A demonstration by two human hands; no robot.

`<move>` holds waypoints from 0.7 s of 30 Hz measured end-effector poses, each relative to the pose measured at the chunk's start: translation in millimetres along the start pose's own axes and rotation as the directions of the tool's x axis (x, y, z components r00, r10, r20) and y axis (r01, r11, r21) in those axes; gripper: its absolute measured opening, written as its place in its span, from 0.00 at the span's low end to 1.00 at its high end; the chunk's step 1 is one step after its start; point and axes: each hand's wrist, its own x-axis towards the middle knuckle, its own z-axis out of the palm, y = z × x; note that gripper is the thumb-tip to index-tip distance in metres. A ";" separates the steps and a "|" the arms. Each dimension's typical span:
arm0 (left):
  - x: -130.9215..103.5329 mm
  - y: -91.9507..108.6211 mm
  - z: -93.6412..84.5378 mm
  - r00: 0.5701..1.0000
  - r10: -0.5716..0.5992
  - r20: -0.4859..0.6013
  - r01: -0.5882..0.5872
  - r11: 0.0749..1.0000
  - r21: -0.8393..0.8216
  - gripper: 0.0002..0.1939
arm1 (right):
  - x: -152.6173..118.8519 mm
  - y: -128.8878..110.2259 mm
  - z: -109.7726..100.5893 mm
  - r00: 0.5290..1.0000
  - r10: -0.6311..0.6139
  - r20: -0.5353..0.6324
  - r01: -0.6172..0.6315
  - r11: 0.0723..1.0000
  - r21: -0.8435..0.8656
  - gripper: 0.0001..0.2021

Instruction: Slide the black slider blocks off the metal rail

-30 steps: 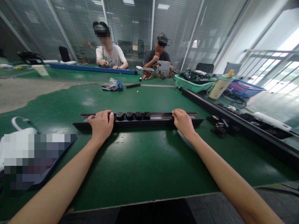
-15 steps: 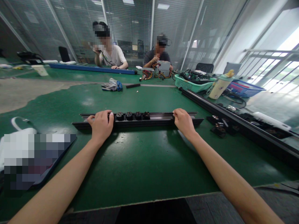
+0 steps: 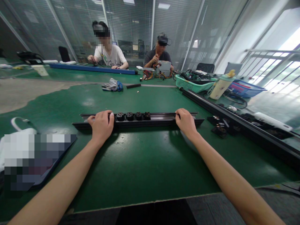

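A long black metal channel (image 3: 161,124) lies crosswise on the green table, its open top showing a grey inside. Several round black socket modules (image 3: 129,116) sit in a row in its left half. My left hand (image 3: 101,123) is closed around the channel's left part, thumb beside the row of sockets. Towards the right end, my right hand (image 3: 186,122) is closed in a pinch at the channel's top. A bit of something dark shows at its fingertips, but the fingers cover most of it.
Loose black parts (image 3: 219,128) and a long black rail (image 3: 234,122) lie on the right. Farther back are a green basket (image 3: 194,86), a cream bottle (image 3: 221,87) and a grey-blue glove (image 3: 112,85). A tablet-like object (image 3: 63,153) lies left. Two people sit opposite.
My right hand has slid slightly to the right along the channel. My left hand and the channel have stayed put. Across the table, one person's raised hand has come down.
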 end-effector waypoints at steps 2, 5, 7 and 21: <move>0.0 0.1 -0.2 1.000 -0.001 0.000 0.001 1.000 0.000 0.23 | -0.2 0.5 -0.5 1.000 0.003 -0.003 -0.003 1.000 0.002 0.10; -0.1 1.0 -1.1 1.000 -0.004 0.006 0.004 1.000 -0.001 0.23 | -0.5 0.7 -1.4 1.000 0.007 -0.009 -0.007 1.000 0.000 0.10; -0.2 1.6 -1.7 1.000 -0.006 0.008 0.006 1.000 -0.001 0.23 | -0.5 0.7 -2.2 1.000 0.009 -0.011 -0.009 1.000 -0.004 0.10; -0.4 -1.6 0.9 1.000 0.003 0.001 -0.003 1.000 0.004 0.23 | -1.5 0.3 -2.8 0.999 0.046 -0.013 -0.047 0.998 -0.051 0.11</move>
